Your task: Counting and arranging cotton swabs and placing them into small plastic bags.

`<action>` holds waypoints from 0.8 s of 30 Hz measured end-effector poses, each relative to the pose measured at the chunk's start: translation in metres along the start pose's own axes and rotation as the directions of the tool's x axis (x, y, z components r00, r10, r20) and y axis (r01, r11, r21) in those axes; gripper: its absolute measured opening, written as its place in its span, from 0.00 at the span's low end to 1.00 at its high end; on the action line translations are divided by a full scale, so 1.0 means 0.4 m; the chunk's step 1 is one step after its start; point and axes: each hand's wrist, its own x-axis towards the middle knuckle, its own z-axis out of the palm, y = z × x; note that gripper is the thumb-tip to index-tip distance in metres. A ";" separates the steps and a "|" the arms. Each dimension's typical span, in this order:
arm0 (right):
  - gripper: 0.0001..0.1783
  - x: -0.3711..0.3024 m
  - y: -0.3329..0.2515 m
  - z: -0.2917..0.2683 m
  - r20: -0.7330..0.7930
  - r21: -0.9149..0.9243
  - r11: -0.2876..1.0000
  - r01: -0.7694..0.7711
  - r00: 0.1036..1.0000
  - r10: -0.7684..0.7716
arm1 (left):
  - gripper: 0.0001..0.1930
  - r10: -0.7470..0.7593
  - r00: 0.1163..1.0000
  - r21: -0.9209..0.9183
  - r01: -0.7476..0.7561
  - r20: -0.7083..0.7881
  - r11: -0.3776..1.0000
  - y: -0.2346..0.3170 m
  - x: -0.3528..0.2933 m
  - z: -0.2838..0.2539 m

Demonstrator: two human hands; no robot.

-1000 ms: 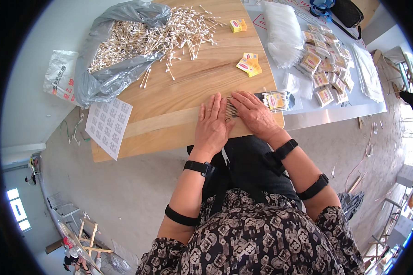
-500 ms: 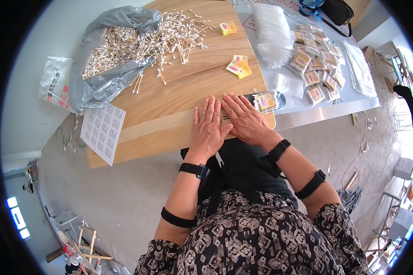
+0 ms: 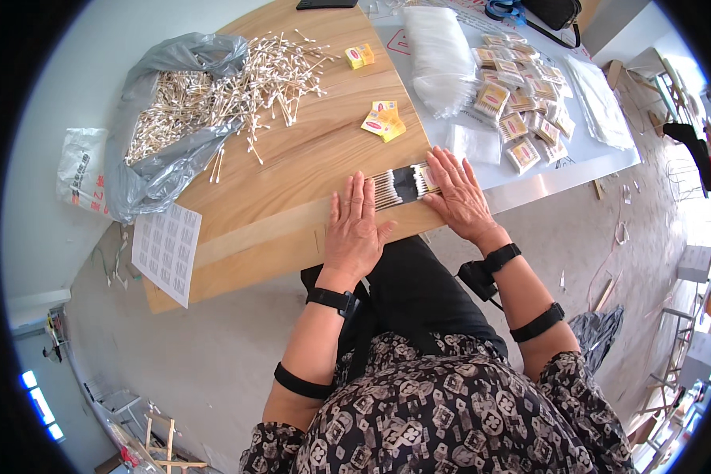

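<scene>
Left hand (image 3: 355, 229) is laid palm down on the wooden table (image 3: 288, 175), fingers straight and nearly together; right hand (image 3: 462, 193) is laid likewise, fingers slightly parted. Both grips are opened out flat, and no object is seen enclosed by either; whether anything is pressed beneath the palms cannot be told. Between the hands, near the front edge, a row of cotton swabs (image 3: 387, 189) is set side by side, its left end partly covered by the left fingers. A dark flat strip (image 3: 405, 184) is exposed beside it, and a second swab group (image 3: 425, 178) is mostly concealed under the right hand. The table's near right corner is also obscured there. A black flat device (image 3: 326, 4) is cut off by the upper border; contents deep in the grey plastic bag (image 3: 170, 186) cannot be made out. The front edge is overhung by both wrists. Bare wood is left between the loose swab pile (image 3: 272, 75) and the row, and leftward toward the label sheet (image 3: 166, 251). At right, room is narrowed by the clear pouches (image 3: 472, 144) and the heap of filled packets (image 3: 521, 99).
</scene>
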 end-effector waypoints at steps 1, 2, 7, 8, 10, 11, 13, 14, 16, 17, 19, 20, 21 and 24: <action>0.40 0.000 -0.001 0.003 0.006 0.033 0.999 -0.017 1.000 0.017 | 0.39 0.006 1.000 0.001 -0.006 0.004 1.000 0.003 0.002 0.001; 0.40 0.000 0.000 0.003 0.015 0.045 0.999 -0.026 1.000 0.025 | 0.39 0.011 1.000 0.002 -0.011 0.009 1.000 0.007 0.005 0.003; 0.39 -0.001 -0.004 0.004 0.005 0.075 0.997 -0.024 1.000 0.024 | 0.39 0.035 0.999 -0.015 -0.035 -0.002 0.999 0.029 0.021 0.010; 0.39 -0.002 -0.004 0.004 0.000 0.076 0.997 -0.024 1.000 0.024 | 0.39 0.049 0.999 -0.033 -0.049 -0.014 0.998 0.036 0.026 0.014; 0.39 0.000 -0.004 0.005 -0.002 0.079 0.997 -0.027 1.000 0.027 | 0.39 0.047 0.999 -0.039 -0.047 -0.006 0.998 0.049 0.032 0.016; 0.39 0.000 -0.003 0.005 -0.003 0.081 0.996 -0.027 1.000 0.028 | 0.39 0.043 0.999 -0.044 -0.043 -0.001 0.998 0.056 0.036 0.015; 0.39 -0.002 -0.003 0.005 -0.003 0.076 0.997 -0.029 1.000 0.029 | 0.39 0.047 0.999 -0.041 -0.046 0.007 0.998 0.068 0.043 0.018; 0.40 -0.001 -0.004 0.004 -0.003 0.072 0.997 -0.028 1.000 0.028 | 0.40 0.048 0.999 -0.037 -0.047 0.012 0.998 0.072 0.047 0.019; 0.40 -0.002 -0.005 0.006 -0.013 0.067 0.998 -0.022 1.000 0.023 | 0.39 0.049 0.999 -0.050 -0.049 0.012 0.998 0.084 0.053 0.022; 0.40 -0.002 -0.005 0.006 -0.022 0.060 0.998 -0.015 1.000 0.016 | 0.39 0.050 0.999 -0.064 -0.049 0.012 0.997 0.091 0.057 0.024; 0.40 0.000 -0.005 0.006 -0.020 0.053 0.999 -0.011 1.000 0.012 | 0.39 0.055 0.998 -0.066 -0.055 0.004 0.996 0.103 0.066 0.032; 0.40 0.000 -0.005 0.006 -0.018 0.044 0.999 -0.006 1.000 0.007 | 0.39 0.059 0.998 -0.069 -0.059 -0.004 0.996 0.108 0.069 0.036; 0.40 -0.001 -0.005 0.006 -0.018 0.047 0.999 -0.007 1.000 0.008 | 0.39 0.059 0.998 -0.067 -0.059 -0.002 0.996 0.111 0.071 0.039; 0.38 0.002 0.001 0.006 -0.033 0.043 0.999 0.001 0.999 0.000 | 0.38 0.062 0.998 -0.075 -0.063 -0.017 0.995 0.111 0.080 0.054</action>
